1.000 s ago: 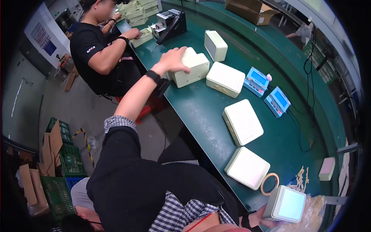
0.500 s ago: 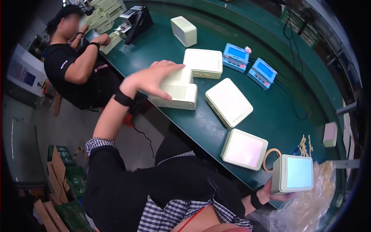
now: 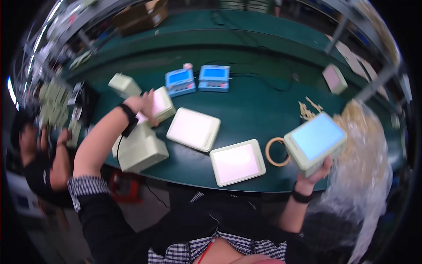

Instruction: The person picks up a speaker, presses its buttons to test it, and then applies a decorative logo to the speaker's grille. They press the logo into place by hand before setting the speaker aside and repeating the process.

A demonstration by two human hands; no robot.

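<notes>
My right hand (image 3: 314, 176) holds a pale cream box-shaped device (image 3: 317, 137) from below, its blue lit screen tilted upward. My left hand (image 3: 141, 104) reaches over another cream device (image 3: 163, 105) with a pinkish-white screen; its fingers look spread at the left edge, slightly blurred. Below that wrist, cream housings (image 3: 143, 152) sit close together at the table's near left edge. Two more devices lie screen up between my hands: one in the middle (image 3: 193, 130), one nearer me (image 3: 238, 163). A tan tape ring (image 3: 268, 152) lies left of the held device.
Two blue meters (image 3: 180, 82) with cables stand at the back of the green table (image 3: 250, 105). Clear plastic wrap (image 3: 360, 167) bulges at the right. Small tan pieces (image 3: 307, 111) lie behind the held device. A co-worker (image 3: 44, 154) sits at far left.
The view has turned and levelled. My left hand has moved off the near housings to the screen device behind them. My right hand still holds its device, now tilted differently.
</notes>
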